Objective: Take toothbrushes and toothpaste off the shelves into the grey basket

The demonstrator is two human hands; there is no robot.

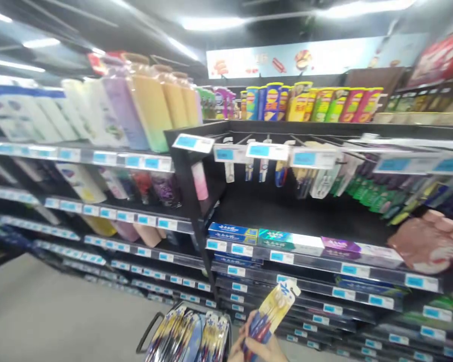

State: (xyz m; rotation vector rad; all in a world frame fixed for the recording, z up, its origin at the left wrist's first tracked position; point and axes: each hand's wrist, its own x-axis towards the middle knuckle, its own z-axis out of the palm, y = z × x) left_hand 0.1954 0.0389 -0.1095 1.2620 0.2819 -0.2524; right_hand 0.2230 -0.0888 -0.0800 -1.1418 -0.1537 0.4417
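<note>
Low in the head view, I hold a toothbrush pack [274, 306] with a yellow card and dark blue and red handles, tilted with its hang-hole end up and to the right. My left hand [242, 336] wraps round its lower left side. My right hand [266, 349] grips the lower end, thumb across the front. Both hands are partly cut off by the bottom edge. Just left of them is a basket [141, 339] with a black handle, filled with upright toothbrush packs [215, 332] of similar look.
Hooks with hanging toothbrushes [326, 178] line the rack ahead. Below lie toothpaste boxes [275, 236] and price-tagged shelves [239, 271]. Bottles [147, 100] fill the left shelves; tubular cans [274, 103] stand behind. A large brown hand-like shape [430, 244] juts in at right; I cannot tell what it is.
</note>
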